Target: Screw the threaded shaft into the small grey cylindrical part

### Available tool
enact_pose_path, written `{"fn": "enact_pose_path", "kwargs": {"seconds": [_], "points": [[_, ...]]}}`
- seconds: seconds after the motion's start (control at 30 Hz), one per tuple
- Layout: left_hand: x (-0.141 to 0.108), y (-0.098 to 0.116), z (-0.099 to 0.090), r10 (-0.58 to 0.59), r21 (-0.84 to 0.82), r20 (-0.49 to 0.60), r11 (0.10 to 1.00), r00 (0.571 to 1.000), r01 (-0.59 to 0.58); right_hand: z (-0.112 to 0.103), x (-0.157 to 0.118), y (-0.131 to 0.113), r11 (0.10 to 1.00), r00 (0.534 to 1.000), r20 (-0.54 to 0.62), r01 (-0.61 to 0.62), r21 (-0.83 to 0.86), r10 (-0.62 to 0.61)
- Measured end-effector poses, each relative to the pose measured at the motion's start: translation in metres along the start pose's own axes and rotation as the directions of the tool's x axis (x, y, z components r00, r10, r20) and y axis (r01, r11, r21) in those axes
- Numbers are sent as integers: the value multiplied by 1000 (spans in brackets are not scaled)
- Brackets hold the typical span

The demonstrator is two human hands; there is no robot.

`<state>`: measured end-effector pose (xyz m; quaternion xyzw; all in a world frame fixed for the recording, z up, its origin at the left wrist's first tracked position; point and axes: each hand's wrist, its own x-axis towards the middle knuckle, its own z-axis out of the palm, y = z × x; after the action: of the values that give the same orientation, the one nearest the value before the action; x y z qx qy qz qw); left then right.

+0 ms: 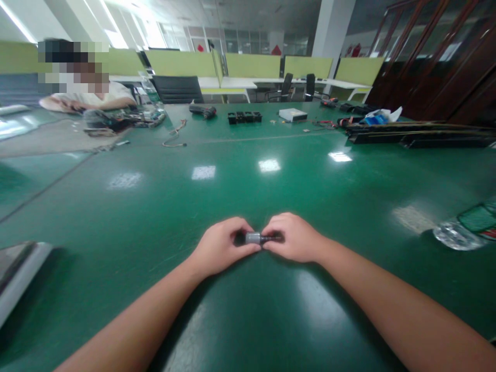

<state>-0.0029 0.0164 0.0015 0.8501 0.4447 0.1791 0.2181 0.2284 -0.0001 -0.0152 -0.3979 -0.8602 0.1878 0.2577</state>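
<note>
On the green table, my two hands meet around a small grey cylindrical piece with a thin dark shaft. Its exact kind is too small to make out. My left hand pinches the grey body between thumb and fingers, at the left end. From the other side, my right hand closes thumb and fingertips on the dark shaft. The piece lies level, close to the tabletop, and fingers partly hide both ends.
A clear plastic bottle lies at the right. A flat light-edged object juts in at the left. Farther back are black blocks, a white box, dark strips and a seated person beside some electronic parts.
</note>
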Motion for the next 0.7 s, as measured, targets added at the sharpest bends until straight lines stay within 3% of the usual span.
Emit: {"fn": "enact_pose_path", "kwargs": {"seconds": [0.7], "points": [[-1, 2, -1, -19, -6, 3, 1000, 1000, 19, -4, -1, 3, 999, 1000, 4, -1, 38, 1]]}}
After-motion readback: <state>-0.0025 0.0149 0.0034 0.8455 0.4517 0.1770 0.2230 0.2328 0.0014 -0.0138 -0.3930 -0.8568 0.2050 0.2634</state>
